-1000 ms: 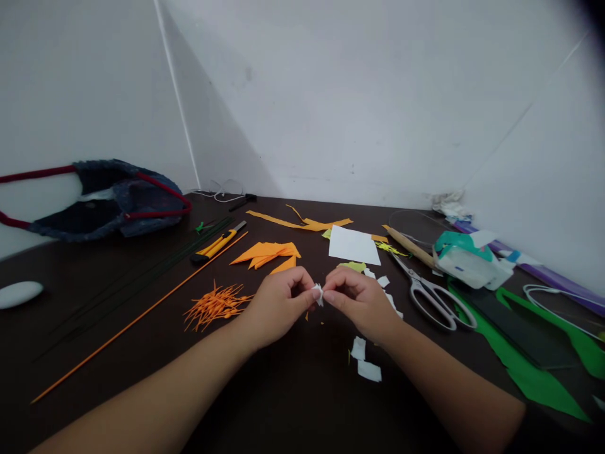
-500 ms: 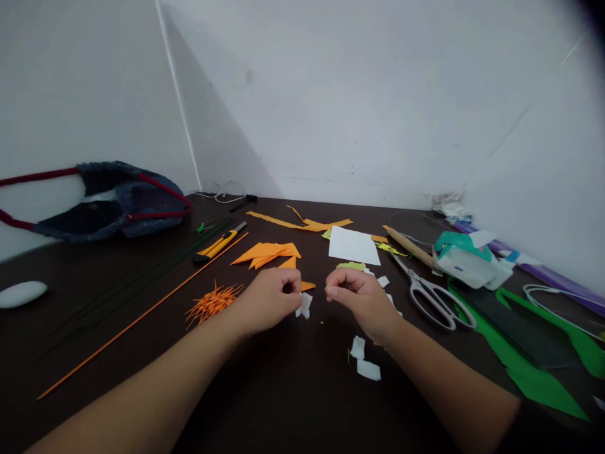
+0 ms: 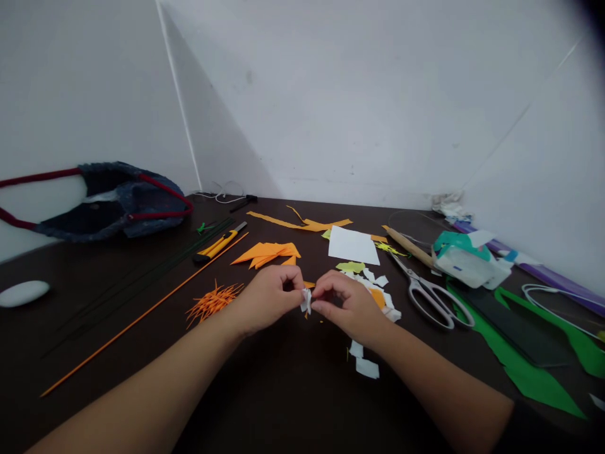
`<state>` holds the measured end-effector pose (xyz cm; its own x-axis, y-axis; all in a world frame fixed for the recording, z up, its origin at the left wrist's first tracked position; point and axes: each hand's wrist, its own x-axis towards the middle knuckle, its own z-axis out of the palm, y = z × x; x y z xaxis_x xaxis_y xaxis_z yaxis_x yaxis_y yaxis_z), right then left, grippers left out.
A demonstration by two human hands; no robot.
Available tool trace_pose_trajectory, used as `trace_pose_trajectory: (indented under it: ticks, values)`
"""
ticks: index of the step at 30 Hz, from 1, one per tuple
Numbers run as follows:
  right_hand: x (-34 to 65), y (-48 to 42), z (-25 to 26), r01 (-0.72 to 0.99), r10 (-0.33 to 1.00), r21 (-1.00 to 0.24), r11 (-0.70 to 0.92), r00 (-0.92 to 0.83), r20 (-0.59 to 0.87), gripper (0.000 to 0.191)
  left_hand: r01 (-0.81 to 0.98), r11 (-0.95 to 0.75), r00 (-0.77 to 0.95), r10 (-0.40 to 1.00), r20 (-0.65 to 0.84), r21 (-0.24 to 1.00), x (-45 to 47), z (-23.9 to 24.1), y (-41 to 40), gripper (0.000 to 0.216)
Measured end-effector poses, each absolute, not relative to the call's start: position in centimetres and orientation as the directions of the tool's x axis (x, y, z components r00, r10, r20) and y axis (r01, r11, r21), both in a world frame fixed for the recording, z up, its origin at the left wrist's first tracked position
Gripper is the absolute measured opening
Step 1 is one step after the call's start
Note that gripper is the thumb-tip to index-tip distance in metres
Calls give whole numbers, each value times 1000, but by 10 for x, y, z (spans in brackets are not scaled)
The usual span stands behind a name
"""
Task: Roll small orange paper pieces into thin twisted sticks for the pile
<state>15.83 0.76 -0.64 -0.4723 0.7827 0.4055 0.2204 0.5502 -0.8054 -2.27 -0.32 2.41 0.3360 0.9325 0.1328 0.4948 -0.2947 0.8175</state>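
Note:
Over the middle of the dark table (image 3: 283,391), my left hand (image 3: 267,299) and my right hand (image 3: 345,302) meet fingertip to fingertip. Both pinch a small white paper piece (image 3: 305,301) held between them. Orange shreds (image 3: 212,301) lie just left of my left hand. Folded orange paper pieces (image 3: 269,252) sit just behind it. White scraps (image 3: 366,367) lie by my right wrist, and more white and orange scraps (image 3: 380,297) sit behind my right hand.
A white sheet (image 3: 353,246), scissors (image 3: 425,287), a wooden stick (image 3: 409,247) and a teal-white tape dispenser (image 3: 466,258) lie at right, with green paper (image 3: 529,372). A yellow utility knife (image 3: 218,243), long orange rod (image 3: 142,315) and dark bag (image 3: 108,202) are at left.
Half a second ago my hands were apart, the white piece hanging from my left fingers. My right hand has moved left and pinched the piece again.

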Motion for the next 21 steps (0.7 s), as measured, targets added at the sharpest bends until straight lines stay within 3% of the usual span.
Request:
trace_pose_trajectory:
  ticks: [5,10,15,18,21]
  values:
    - [155,5,-8,184,815,-841,509,-417,402,22,476,-318,345,925,159,820,-23,22,-2,12]
    - [154,4,-5,237,770,-761,604,-422,479,7,471,-319,361,921,150,822,-22,22,-4,12]
    - [158,3,-1,185,713,-734,653,-477,514,8,518,-290,303,942,145,805,-23,25,-2,9]
    - [161,2,0,66,748,-825,561,-466,472,12,641,-198,245,968,47,741,-32,21,5,6]
    - [162,3,0,16,849,-929,369,-413,330,13,806,-191,290,953,-93,560,-43,17,13,7]
